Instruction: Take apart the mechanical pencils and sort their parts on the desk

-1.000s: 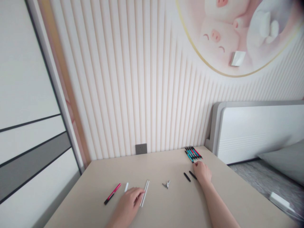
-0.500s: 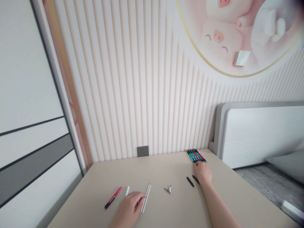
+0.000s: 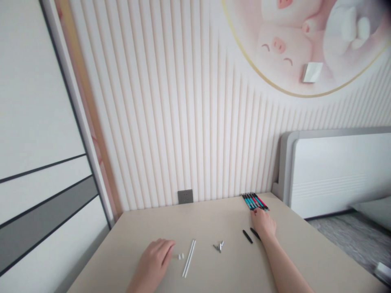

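My left hand (image 3: pixel 155 259) is low over the table's left side, its fingers curled and pressed together; whatever is under or in them is hidden. Just right of its fingertips stand two tiny white caps (image 3: pixel 181 256), and beyond them lie two thin white tubes (image 3: pixel 189 258). At the back right, my right hand (image 3: pixel 264 224) has its curled fingertips at the near ends of a row of pens (image 3: pixel 254 201) with black, blue and red parts. Two black pen barrels (image 3: pixel 247 236) lie by that wrist, one partly covered by it. Small silver pen tips (image 3: pixel 219 246) sit in a loose cluster between the hands.
The beige table (image 3: pixel 210 219) meets a ribbed wall with a dark socket (image 3: pixel 185 196). To the right of the table stands a pale headboard (image 3: pixel 332 171) with a bed. A white and grey cabinet (image 3: pixel 45 195) is on the left.
My left hand has moved left, away from the white tubes, uncovering two tiny white caps and now hiding the pink pen and white piece. My right hand stays at the pens.
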The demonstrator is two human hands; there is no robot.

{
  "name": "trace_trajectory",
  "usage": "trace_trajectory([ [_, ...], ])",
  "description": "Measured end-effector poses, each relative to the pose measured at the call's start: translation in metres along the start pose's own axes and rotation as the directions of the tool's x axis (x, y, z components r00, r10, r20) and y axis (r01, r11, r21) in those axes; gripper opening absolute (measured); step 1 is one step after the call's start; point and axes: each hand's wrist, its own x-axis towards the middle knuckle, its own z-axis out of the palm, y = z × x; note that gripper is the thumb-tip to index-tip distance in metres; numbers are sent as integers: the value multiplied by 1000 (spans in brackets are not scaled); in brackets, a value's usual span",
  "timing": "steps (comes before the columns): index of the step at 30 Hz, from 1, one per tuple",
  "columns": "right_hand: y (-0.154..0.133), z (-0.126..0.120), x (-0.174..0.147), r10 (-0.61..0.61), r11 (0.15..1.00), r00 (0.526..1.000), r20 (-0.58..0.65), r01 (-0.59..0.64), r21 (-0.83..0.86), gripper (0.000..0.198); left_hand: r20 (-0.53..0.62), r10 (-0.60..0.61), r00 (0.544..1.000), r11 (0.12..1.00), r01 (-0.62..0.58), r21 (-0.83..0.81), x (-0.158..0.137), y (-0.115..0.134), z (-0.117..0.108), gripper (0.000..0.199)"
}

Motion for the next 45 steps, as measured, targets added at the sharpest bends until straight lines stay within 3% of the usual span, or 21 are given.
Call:
trace_trajectory([
  [6, 4, 2, -1, 16, 1000, 1000, 13, -15, -2, 36, 14, -12, 1000, 992, 10, 126, 15, -38, -37, 23],
  [10, 8, 6, 1, 6, 1000, 1000, 26, -6, -6, 39, -136, -198, 971, 973, 211, 89, -2, -69, -30, 23],
  [13, 12, 9, 3, 0, 1000, 1000, 29, 0, -14, 40, -132, -316, 939, 946, 322, 24, -19, -82, -20, 26],
  [21, 20, 15, 3, -9, 1000, 999, 33, 9, -8, 46, 107, -342, 934, 938, 345, -14, -27, -65, -21, 23],
  [28, 8, -9, -14, 9, 998, 997, -82, -5, 58, 46, 168, -334, 927, 942, 335, 22, -27, -63, -14, 22],
  [32, -15, -27, -37, -127, 972, 971, -201, 162, 169, 41, 182, -310, 933, 950, 311, 21, -25, -62, -14, 23],
  [34, -31, -31, -51, -283, 918, 931, -230, 333, 215, 39, 186, -309, 933, 950, 312, 15, -23, -59, -14, 24],
  [37, -56, -27, -78, -501, 801, 826, -257, 555, 223, 34, 178, -306, 935, 951, 310, 4, -22, -54, -15, 25],
  [41, -84, -16, -117, -692, 668, 698, -183, 715, 206, 31, 167, -300, 939, 951, 308, -22, -24, -50, -14, 24],
  [45, -103, -9, -150, -850, 479, 511, -130, 851, 213, 24, 166, -310, 936, 945, 322, -50, -24, -51, -11, 26],
])
